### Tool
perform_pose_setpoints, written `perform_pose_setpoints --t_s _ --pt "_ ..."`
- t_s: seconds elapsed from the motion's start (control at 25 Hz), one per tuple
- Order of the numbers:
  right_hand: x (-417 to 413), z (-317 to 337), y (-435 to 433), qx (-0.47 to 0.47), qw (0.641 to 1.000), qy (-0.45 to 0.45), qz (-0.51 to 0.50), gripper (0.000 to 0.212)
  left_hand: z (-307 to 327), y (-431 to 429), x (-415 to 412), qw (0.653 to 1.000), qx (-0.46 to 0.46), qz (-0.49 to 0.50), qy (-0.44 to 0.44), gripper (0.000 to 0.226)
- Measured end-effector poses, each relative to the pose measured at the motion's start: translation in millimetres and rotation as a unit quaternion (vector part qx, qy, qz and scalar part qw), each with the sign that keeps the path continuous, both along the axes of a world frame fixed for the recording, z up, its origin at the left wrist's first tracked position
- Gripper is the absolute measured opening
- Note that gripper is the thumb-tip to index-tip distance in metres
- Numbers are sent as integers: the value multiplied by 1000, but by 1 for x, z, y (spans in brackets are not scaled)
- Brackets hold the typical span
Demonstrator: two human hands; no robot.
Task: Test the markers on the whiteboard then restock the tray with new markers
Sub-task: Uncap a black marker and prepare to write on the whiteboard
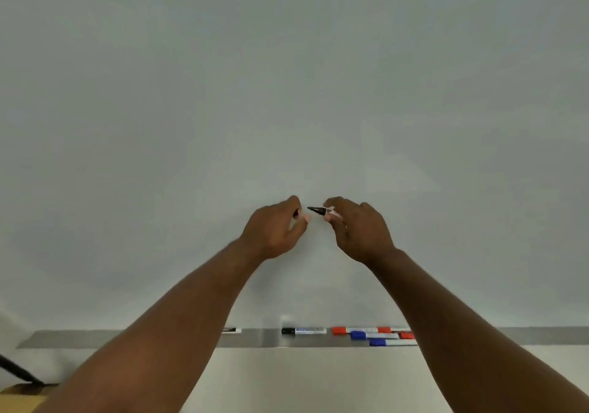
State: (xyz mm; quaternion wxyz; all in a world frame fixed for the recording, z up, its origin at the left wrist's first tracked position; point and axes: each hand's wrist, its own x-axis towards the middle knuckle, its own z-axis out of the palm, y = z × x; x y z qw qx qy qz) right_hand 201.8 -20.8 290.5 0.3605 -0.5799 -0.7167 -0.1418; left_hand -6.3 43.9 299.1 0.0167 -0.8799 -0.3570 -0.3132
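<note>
Two hands (274,231) (360,234) near: marker (318,210) right, cap (297,213) left

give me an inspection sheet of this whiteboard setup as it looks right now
surface: whiteboard blank, no ink marks seen
job's things: uncapped black marker, tip pointing left; metal tray holds a black-capped marker, three red-capped markers, two blue-capped markers and a part-hidden marker behind the left forearm
clutter: nothing seen
grippers: left hand pinches a dark cap, mostly hidden; right hand holds the uncapped black marker in its fingers
cables: black cord at lower left, ends out of view
surroundings: pale wall below the tray; brown box corner at lower left
</note>
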Motion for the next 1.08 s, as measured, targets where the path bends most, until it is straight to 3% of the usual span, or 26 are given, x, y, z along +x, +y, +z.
perform_pose_setpoints --t_s 0.12,0.24,0.44,0.64,0.8,0.96,1.08 --pt "2 40 0 59 993 101 1 9 59 12 -4 993 82 -2 -86 24" --pt "-1 76 5 124 980 146 62 21 111 28 -2 975 175 -22 -132 20" --pt "-9 118 10 211 950 201 107 29 177 63 9 935 317 -27 -155 37" --pt "-13 141 17 255 929 243 116 26 196 80 17 935 340 20 -93 77" --pt "-9 151 26 264 908 287 156 33 192 82 20 928 365 58 -45 56" --pt "-11 162 32 241 904 312 166 42 193 82 21 925 364 109 -1 70" --pt "-12 171 34 259 884 339 190 47 193 81 22 922 353 157 -17 83"
